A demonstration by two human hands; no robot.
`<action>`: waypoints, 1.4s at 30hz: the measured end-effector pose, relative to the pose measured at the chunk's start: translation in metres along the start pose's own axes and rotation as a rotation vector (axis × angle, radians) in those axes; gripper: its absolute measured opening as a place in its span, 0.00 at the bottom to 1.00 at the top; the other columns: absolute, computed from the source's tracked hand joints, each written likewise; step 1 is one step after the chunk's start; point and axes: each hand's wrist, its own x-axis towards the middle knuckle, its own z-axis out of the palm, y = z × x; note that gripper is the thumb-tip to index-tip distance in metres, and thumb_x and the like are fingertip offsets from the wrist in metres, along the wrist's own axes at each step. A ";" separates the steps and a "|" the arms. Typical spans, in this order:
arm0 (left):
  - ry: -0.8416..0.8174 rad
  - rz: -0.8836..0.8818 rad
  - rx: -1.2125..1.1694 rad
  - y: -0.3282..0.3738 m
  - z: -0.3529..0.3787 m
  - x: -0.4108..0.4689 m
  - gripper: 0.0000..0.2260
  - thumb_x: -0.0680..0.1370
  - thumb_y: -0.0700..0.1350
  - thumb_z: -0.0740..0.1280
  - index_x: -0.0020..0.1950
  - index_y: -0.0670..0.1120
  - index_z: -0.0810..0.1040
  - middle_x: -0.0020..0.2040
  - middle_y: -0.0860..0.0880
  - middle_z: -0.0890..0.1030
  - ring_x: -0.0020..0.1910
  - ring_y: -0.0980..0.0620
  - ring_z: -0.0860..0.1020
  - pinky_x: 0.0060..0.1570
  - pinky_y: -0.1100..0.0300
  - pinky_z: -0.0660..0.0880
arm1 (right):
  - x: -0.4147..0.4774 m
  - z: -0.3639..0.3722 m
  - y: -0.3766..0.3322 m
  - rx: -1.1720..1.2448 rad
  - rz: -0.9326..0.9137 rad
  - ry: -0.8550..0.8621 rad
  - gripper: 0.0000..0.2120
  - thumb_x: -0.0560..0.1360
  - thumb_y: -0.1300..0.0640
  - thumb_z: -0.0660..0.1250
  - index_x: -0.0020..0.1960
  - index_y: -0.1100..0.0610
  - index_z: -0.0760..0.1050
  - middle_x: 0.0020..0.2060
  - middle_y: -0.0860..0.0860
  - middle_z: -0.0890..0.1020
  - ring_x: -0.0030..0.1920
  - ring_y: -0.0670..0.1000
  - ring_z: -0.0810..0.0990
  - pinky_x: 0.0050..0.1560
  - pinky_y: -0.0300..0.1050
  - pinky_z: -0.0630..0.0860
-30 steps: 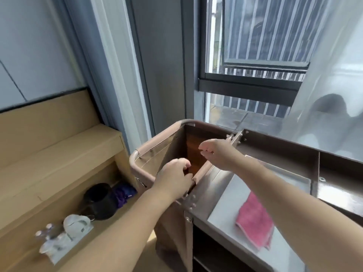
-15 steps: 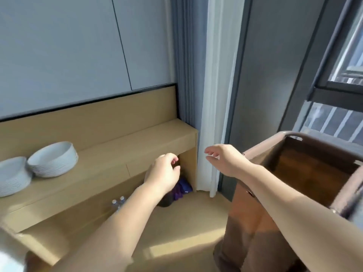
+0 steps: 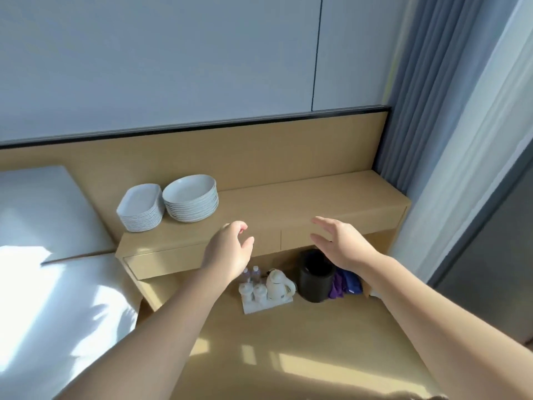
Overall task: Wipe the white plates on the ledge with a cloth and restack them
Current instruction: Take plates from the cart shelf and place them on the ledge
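Two stacks of white dishes stand at the left end of the wooden ledge (image 3: 317,203): a stack of round plates (image 3: 191,199) and, touching its left side, a stack of oblong plates (image 3: 140,207). My left hand (image 3: 229,249) hovers in front of the ledge, right of the stacks, fingers loosely curled and holding nothing. My right hand (image 3: 339,241) hovers further right with its fingers spread, also holding nothing. No cloth is in view.
Under the ledge, on the floor, sit a white tray with a kettle (image 3: 278,284), cups and small bottles, a black bin (image 3: 315,275) and purple and blue cloth items (image 3: 346,282). A white bed (image 3: 43,255) lies left. Curtains (image 3: 432,111) hang right.
The view has swung left, from the brown cart and window to the ledge. Both hands left the cart's rim and now hover in front of the ledge. The pink cloth on the cart is out of view.
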 end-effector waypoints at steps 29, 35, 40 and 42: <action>0.153 -0.476 -0.202 -0.268 -0.013 0.280 0.20 0.79 0.54 0.63 0.67 0.45 0.71 0.63 0.51 0.76 0.63 0.52 0.74 0.60 0.55 0.71 | 0.404 0.223 -0.103 0.305 0.153 -0.306 0.28 0.81 0.41 0.55 0.77 0.53 0.58 0.70 0.53 0.71 0.66 0.54 0.73 0.61 0.47 0.71; 0.093 -0.498 -0.241 -0.303 -0.016 0.329 0.18 0.78 0.55 0.63 0.65 0.49 0.69 0.57 0.53 0.77 0.57 0.52 0.76 0.57 0.52 0.76 | 0.448 0.252 -0.125 0.310 0.181 -0.278 0.19 0.82 0.47 0.56 0.70 0.55 0.64 0.53 0.47 0.76 0.50 0.51 0.75 0.38 0.40 0.68; 0.065 -0.578 -0.350 -0.315 -0.001 0.345 0.25 0.74 0.62 0.62 0.67 0.52 0.68 0.60 0.55 0.76 0.60 0.54 0.74 0.61 0.49 0.73 | 0.483 0.270 -0.119 0.303 0.201 -0.327 0.18 0.82 0.46 0.56 0.67 0.55 0.65 0.53 0.49 0.78 0.51 0.53 0.76 0.43 0.44 0.68; 0.082 -0.623 -0.380 -0.315 0.004 0.349 0.27 0.73 0.64 0.62 0.68 0.53 0.67 0.59 0.56 0.76 0.60 0.54 0.75 0.61 0.48 0.74 | 0.493 0.272 -0.116 0.318 0.211 -0.344 0.17 0.82 0.46 0.57 0.66 0.54 0.66 0.51 0.48 0.78 0.50 0.52 0.76 0.41 0.44 0.69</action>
